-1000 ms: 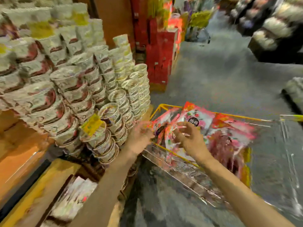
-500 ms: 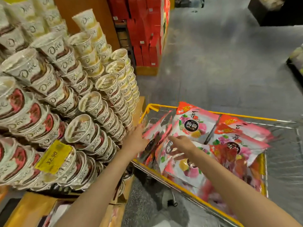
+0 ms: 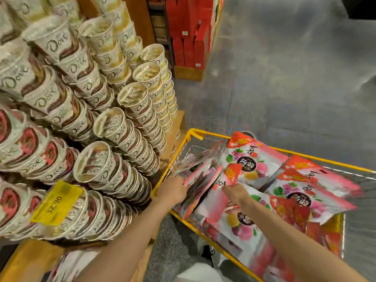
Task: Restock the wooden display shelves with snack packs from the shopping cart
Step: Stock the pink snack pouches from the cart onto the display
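Note:
A yellow-framed shopping cart point(image 3: 205, 133) at the lower right is full of pink and white snack packs point(image 3: 252, 159) with fruit pictures. My left hand point(image 3: 173, 190) reaches over the cart's left rim and grips a bunch of upright snack packs point(image 3: 200, 180) at their near edge. My right hand point(image 3: 237, 195) lies on top of the packs beside that bunch, its fingers curled down onto a pack; whether it grips one I cannot tell. The wooden display shelf point(image 3: 26, 259) is at the lower left, with a few similar packs point(image 3: 71, 263) on it.
Tall stacks of Dove cups point(image 3: 114, 127) fill the left side, with a yellow price tag point(image 3: 57, 202) reading 32.90. Red boxes point(image 3: 189, 37) stand on a wooden base at the top centre. Grey floor point(image 3: 284, 78) stretches beyond the cart.
The view has tilted down and moved closer to the cart. Both hands have gone deeper into the packs, and the left hand has closed on the upright bunch.

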Motion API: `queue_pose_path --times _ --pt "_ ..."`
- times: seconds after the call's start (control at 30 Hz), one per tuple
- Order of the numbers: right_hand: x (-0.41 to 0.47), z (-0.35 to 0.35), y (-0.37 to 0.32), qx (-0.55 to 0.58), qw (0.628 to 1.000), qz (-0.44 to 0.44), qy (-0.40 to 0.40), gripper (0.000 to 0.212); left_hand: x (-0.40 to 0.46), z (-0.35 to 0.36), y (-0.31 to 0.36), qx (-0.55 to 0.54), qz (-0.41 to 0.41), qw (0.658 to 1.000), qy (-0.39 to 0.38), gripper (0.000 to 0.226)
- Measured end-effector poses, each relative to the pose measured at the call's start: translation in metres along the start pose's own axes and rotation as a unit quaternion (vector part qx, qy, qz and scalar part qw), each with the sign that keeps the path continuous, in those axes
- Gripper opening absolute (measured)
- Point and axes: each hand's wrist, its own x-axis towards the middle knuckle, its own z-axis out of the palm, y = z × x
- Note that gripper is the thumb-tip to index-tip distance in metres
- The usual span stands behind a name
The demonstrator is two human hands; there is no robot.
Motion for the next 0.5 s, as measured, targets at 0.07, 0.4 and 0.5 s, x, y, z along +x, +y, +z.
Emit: queue_pose_path --times 0.07,0.4,0.5 --pt "0.003 -0.001 0.005 0.028 1.000 -0.002 -0.010 0.020 0.001 0.003 0.000 0.011 -0.009 1.000 0.013 0.032" --pt "-0.007 -0.007 0.005 0.007 0.988 -0.154 -0.001 0.029 -0.012 -0.031 0.010 0.006 0.017 0.997 0.069 0.041" --pt "-0.023 -0.014 0.008 0.028 0.982 -0.186 0.006 0.030 -0.030 -0.051 0.020 -0.006 0.033 0.995 0.098 0.036"
